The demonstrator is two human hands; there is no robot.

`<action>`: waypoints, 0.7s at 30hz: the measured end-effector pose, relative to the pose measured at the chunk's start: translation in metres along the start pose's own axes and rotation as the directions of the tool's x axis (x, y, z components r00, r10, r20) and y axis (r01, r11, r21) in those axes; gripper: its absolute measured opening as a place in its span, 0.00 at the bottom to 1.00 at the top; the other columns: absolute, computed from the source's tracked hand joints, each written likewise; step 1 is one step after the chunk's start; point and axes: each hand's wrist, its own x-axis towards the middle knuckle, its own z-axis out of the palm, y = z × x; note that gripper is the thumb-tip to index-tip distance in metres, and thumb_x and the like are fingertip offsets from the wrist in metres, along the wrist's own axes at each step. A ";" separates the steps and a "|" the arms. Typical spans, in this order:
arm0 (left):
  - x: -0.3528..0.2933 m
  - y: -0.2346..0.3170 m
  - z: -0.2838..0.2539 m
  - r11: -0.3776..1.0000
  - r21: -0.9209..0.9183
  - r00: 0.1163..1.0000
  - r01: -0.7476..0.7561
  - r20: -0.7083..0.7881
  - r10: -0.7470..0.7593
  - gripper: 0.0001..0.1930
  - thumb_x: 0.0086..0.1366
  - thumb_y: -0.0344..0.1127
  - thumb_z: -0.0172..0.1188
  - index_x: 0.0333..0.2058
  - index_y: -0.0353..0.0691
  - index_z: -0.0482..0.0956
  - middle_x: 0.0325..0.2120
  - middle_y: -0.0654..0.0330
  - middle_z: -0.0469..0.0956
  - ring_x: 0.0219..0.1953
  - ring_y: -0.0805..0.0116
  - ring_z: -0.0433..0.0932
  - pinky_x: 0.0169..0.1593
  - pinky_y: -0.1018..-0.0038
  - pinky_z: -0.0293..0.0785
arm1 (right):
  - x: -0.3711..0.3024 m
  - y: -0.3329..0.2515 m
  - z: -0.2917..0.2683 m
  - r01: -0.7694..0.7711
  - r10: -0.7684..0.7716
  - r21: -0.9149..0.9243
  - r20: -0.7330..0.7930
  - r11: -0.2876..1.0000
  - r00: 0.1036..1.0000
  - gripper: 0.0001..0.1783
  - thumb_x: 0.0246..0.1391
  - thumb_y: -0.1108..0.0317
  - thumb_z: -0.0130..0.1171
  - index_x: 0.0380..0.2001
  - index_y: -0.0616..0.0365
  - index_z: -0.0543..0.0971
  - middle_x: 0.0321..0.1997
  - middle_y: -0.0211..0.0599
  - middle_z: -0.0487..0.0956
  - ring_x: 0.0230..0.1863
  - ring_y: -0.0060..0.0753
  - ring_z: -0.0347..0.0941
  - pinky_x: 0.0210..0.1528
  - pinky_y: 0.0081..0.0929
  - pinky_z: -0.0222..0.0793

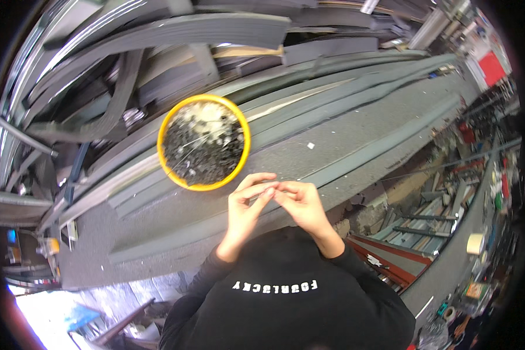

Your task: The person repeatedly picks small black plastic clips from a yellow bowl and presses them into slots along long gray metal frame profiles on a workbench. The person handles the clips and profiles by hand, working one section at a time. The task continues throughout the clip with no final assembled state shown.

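My left hand [248,201] and my right hand [302,203] meet in front of my chest, over the near side of the grey workbench [181,213]. Thumbs and fingertips of both press together in a pinch. Whatever sits between them, if anything, is too small to make out. Just beyond my left hand stands a round tub with a yellow rim [248,143]. Dark small pieces fill most of it, with a pale patch at its far side and a few thin strands lying across the top.
Long grey strips [385,131] lie lengthwise on the bench. Behind them are stacked dark profiles and boards [216,32]. To the right, below the bench edge, a reddish-brown frame [385,259] holds more strips. A roll of tape [475,243] and assorted tools sit at the far right.
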 end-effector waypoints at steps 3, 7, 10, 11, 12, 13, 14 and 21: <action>0.000 0.004 -0.003 0.999 0.017 0.998 -0.028 -0.055 0.029 0.07 0.65 0.28 0.64 0.39 0.34 0.87 0.45 0.53 0.82 0.48 0.65 0.80 0.53 0.71 0.75 | -0.001 0.000 -0.002 0.019 -0.019 0.028 0.024 0.999 1.000 0.10 0.63 0.73 0.60 0.43 0.69 0.83 0.37 0.31 0.84 0.35 0.13 0.74 0.36 0.14 0.69; -0.005 0.003 -0.004 0.997 0.076 0.995 -0.015 -0.102 0.023 0.06 0.65 0.29 0.64 0.34 0.33 0.87 0.41 0.52 0.82 0.46 0.65 0.81 0.51 0.71 0.76 | -0.003 0.003 -0.001 0.165 -0.163 -0.081 0.034 0.983 0.986 0.11 0.62 0.73 0.61 0.44 0.69 0.84 0.41 0.41 0.86 0.41 0.24 0.80 0.46 0.20 0.75; -0.007 0.003 -0.002 1.000 0.022 0.990 0.012 -0.140 -0.009 0.07 0.65 0.30 0.65 0.30 0.32 0.87 0.41 0.53 0.82 0.47 0.65 0.80 0.52 0.71 0.75 | -0.006 0.003 0.003 0.191 -0.191 -0.098 0.015 0.977 0.981 0.11 0.62 0.73 0.61 0.44 0.70 0.84 0.40 0.41 0.86 0.42 0.22 0.80 0.47 0.21 0.75; -0.005 0.004 -0.003 1.000 -0.003 0.991 0.030 -0.134 -0.031 0.08 0.65 0.30 0.65 0.29 0.32 0.86 0.40 0.53 0.82 0.47 0.64 0.80 0.52 0.71 0.74 | -0.007 0.002 0.002 0.167 -0.165 -0.152 0.023 0.974 0.986 0.11 0.62 0.73 0.61 0.44 0.68 0.84 0.41 0.42 0.86 0.43 0.24 0.80 0.47 0.22 0.75; -0.003 0.006 -0.005 0.997 -0.035 0.991 0.074 -0.108 -0.078 0.08 0.64 0.31 0.66 0.28 0.31 0.85 0.41 0.52 0.82 0.47 0.65 0.80 0.53 0.70 0.74 | -0.007 0.001 -0.001 0.152 -0.153 -0.182 0.012 0.971 0.988 0.10 0.61 0.73 0.62 0.44 0.66 0.84 0.43 0.43 0.86 0.44 0.26 0.81 0.47 0.22 0.75; 0.003 0.010 -0.013 0.995 0.059 0.996 0.075 -0.049 -0.072 0.08 0.63 0.31 0.66 0.28 0.31 0.85 0.42 0.52 0.82 0.47 0.65 0.80 0.53 0.69 0.74 | -0.008 0.000 -0.005 0.136 -0.135 -0.199 0.016 0.971 0.991 0.10 0.61 0.73 0.62 0.44 0.64 0.85 0.45 0.45 0.86 0.44 0.27 0.81 0.48 0.23 0.75; 0.010 0.014 -0.024 0.982 0.171 0.996 0.080 0.030 -0.086 0.08 0.63 0.31 0.67 0.28 0.31 0.85 0.43 0.51 0.83 0.46 0.65 0.81 0.54 0.68 0.74 | -0.008 -0.002 -0.012 0.183 -0.200 -0.330 -0.020 0.926 0.980 0.10 0.61 0.72 0.62 0.44 0.61 0.85 0.47 0.46 0.85 0.44 0.30 0.82 0.48 0.25 0.75; 0.025 0.016 -0.038 0.429 0.887 0.795 -0.170 -0.134 0.592 0.22 0.63 0.27 0.60 0.57 0.38 0.77 0.55 0.50 0.75 0.57 0.51 0.72 0.60 0.59 0.66 | -0.029 0.009 -0.084 -0.197 -0.112 -0.946 -0.233 0.259 0.966 0.15 0.58 0.58 0.63 0.38 0.60 0.85 0.46 0.52 0.82 0.41 0.54 0.81 0.41 0.42 0.76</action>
